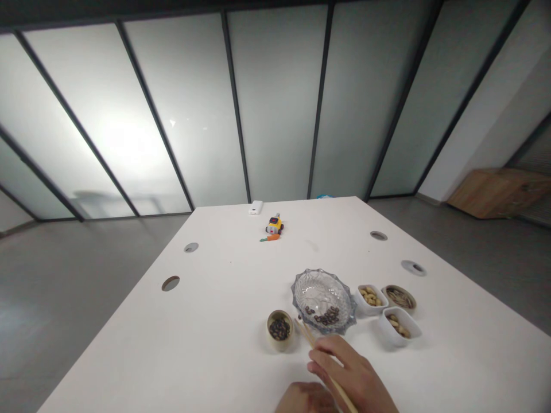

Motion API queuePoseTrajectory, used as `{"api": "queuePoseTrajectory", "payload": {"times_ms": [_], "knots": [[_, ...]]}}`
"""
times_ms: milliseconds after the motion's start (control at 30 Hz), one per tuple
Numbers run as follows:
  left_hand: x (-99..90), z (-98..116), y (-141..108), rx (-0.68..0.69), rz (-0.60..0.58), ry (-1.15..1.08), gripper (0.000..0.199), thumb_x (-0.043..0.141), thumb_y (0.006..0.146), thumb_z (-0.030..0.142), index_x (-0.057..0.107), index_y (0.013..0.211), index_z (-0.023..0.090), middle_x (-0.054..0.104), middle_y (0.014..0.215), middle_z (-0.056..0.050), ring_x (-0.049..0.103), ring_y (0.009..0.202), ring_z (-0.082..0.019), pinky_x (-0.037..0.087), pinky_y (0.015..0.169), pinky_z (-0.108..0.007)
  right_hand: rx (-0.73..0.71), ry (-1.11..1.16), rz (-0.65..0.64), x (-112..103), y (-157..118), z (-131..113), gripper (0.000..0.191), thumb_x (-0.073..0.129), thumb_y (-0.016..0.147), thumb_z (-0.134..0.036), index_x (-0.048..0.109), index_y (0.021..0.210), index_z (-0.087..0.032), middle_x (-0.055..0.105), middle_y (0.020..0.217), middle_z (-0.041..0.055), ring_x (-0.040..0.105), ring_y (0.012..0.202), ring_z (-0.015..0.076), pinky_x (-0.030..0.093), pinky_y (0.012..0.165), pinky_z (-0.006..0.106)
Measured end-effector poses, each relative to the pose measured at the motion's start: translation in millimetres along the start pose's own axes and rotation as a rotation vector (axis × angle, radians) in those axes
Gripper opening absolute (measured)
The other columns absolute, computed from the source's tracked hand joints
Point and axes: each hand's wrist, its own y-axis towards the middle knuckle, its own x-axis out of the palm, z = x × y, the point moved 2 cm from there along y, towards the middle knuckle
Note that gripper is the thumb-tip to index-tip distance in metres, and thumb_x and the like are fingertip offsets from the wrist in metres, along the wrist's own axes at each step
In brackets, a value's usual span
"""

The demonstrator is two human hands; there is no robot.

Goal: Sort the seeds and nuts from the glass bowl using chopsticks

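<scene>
My right hand (pixel 353 373) is closed around a pair of wooden chopsticks (pixel 309 335). Their tips point between a small round cup (pixel 279 346) of dark beans and a scalloped clear glass bowl (pixel 321 284). Right by the tips is a small dark bean-like spot; whether the chopsticks pinch it I cannot tell. More dark beans (pixel 329 316) lie at the near side inside the glass bowl. Beside the right hand, at the bottom edge, my left hand (pixel 305 398) is curled and partly cut off; anything inside it is hidden.
Right of the glass bowl stand two white dishes (pixel 400 341) with nuts and a round cup (pixel 412 307) of seeds. Farther back on the white table (pixel 224 321) are a toy car (pixel 274 225), a toy carrot (pixel 272 237) and a white device (pixel 255 207). The tabletop has several round holes.
</scene>
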Motion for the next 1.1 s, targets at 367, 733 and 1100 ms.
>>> {"api": "queuePoseTrajectory", "payload": {"times_ms": [367, 733, 1100], "knots": [[-1.5, 1, 2, -0.063, -0.046, 0.023, 0.029, 0.066, 0.099, 0.042, 0.070, 0.083, 0.018, 0.071, 0.075, -0.002, 0.059, 0.060, -0.015, 0.047, 0.055, -0.023, -0.040, -0.076, 0.151, 38, -18, 10, 0.019, 0.053, 0.100, -0.018, 0.069, 0.093, -0.025, 0.074, 0.093, 0.0059, 0.074, 0.085, 0.0212, 0.063, 0.070, 0.029], [-28.7, 11, 1, -0.021, -0.081, 0.106, 0.022, 0.076, 0.092, 0.039, 0.070, 0.089, 0.018, 0.077, 0.087, -0.002, 0.066, 0.067, -0.016, 0.050, 0.061, -0.022, 0.020, -0.068, 0.192, 42, -29, 14, 0.018, 0.053, 0.103, -0.026, 0.069, 0.096, -0.025, 0.072, 0.095, 0.0059, 0.073, 0.087, 0.0201, 0.063, 0.075, 0.028], [-40.3, 16, -1, 0.014, -0.016, 0.053, 0.020, 0.077, 0.087, 0.035, 0.069, 0.087, 0.016, 0.078, 0.092, -0.006, 0.070, 0.077, -0.020, 0.055, 0.074, -0.026, 0.057, 0.002, 0.239, 42, -28, 7, 0.031, 0.050, 0.105, -0.039, 0.073, 0.090, -0.025, 0.073, 0.087, 0.0043, 0.073, 0.081, 0.0180, 0.063, 0.075, 0.025]]}}
